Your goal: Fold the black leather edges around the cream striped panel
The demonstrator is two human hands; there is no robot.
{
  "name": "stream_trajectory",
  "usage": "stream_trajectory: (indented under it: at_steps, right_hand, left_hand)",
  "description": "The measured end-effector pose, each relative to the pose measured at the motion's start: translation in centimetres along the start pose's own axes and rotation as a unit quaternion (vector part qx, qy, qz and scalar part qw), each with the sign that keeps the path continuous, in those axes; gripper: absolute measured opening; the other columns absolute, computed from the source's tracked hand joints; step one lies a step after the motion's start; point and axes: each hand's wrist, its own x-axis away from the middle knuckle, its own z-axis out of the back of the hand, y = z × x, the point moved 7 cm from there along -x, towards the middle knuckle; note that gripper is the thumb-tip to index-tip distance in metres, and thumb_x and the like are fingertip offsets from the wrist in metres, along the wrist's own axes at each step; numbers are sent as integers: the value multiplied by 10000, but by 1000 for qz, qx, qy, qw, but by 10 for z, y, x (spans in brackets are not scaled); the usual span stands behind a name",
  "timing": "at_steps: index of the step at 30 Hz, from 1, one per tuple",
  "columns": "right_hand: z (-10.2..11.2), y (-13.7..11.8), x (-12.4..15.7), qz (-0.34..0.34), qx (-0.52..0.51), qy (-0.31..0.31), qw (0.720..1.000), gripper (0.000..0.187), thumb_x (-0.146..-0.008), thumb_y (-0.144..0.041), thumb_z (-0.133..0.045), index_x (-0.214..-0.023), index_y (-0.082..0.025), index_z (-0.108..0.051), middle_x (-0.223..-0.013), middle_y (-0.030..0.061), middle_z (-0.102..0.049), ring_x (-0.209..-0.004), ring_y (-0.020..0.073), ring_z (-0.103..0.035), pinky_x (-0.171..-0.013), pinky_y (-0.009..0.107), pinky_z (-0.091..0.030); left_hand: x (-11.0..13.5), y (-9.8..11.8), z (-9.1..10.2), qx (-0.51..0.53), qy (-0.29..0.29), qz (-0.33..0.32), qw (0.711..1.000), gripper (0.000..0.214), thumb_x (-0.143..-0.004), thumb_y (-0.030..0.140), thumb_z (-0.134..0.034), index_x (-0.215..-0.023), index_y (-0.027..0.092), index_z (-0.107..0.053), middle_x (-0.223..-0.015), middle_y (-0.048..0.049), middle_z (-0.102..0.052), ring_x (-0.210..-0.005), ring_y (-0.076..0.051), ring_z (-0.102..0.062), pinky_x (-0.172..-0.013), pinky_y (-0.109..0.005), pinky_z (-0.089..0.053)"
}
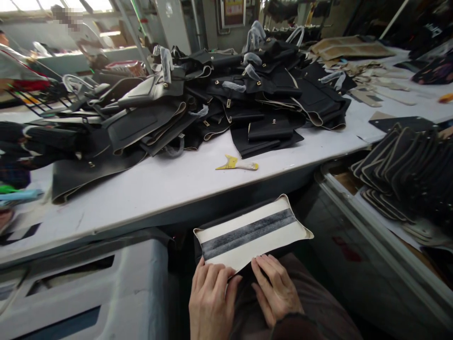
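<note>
A black handbag [249,230] rests upside down over my lap, its cream bottom panel facing up with a dark grey strip along the middle. The bottom's corners stand out as pale-edged points. At the near left edge, my left hand [212,295] is closed on the rim, thumb below the fingers. My right hand [278,289] pinches the same near edge further right, with its fingertips on the rim and thumb underneath. The bag's lower body is mostly hidden behind my hands and in shadow.
Ahead, a white table [198,189] bears heaped black bags [247,94] with plastic-wrapped handles and a yellow-and-white scraper [237,163]. Stacked dark pieces [399,165] stand right, above a glass-sided cabinet [368,255]. A grey covered unit [141,283] is left. A person [16,66] is far left.
</note>
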Motion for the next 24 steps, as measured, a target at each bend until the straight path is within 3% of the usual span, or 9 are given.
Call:
stream_trajectory:
  at_steps: [7,16,21,24]
  right_hand:
    - [0,-9,1,23,-4,-4,1000,515,-915,-113,-504,-1426,-77,-450,-1237,145,-604,-1210,274,-523,-1040,447,-484]
    - [-4,-28,-10,65,-13,-6,998,415,-907,-93,-498,-1314,-54,-570,-1219,129,-624,-1180,253,-543,-1080,401,-442]
    - [-5,-45,-19,96,-39,-8,995,429,-896,-81,-462,-1310,-49,-569,-1218,131,-625,-1173,257,-552,-1029,402,-474]
    - [-7,-53,-23,100,-46,-20,994,453,-890,-84,-458,-1332,-53,-551,-1247,136,-616,-1188,275,-547,-998,431,-489]
  left_hand:
    - [8,-11,3,-3,-14,10,1000,47,-895,209,-589,-913,247,-611,-874,-5,-588,-889,-179,-585,-1121,-494,-354]
    - [33,-36,8,22,52,104,993,51,-874,264,-624,-885,219,-601,-1198,-102,-515,-1157,-247,-539,-935,-398,-537]
    - [47,-45,6,74,95,162,980,70,-871,256,-628,-894,221,-572,-1273,-99,-509,-1217,-251,-518,-989,-454,-511]
    - [57,-53,0,165,141,206,954,193,-872,283,-630,-1037,227,-546,-1337,-107,-498,-1272,-253,-492,-1035,-478,-482]
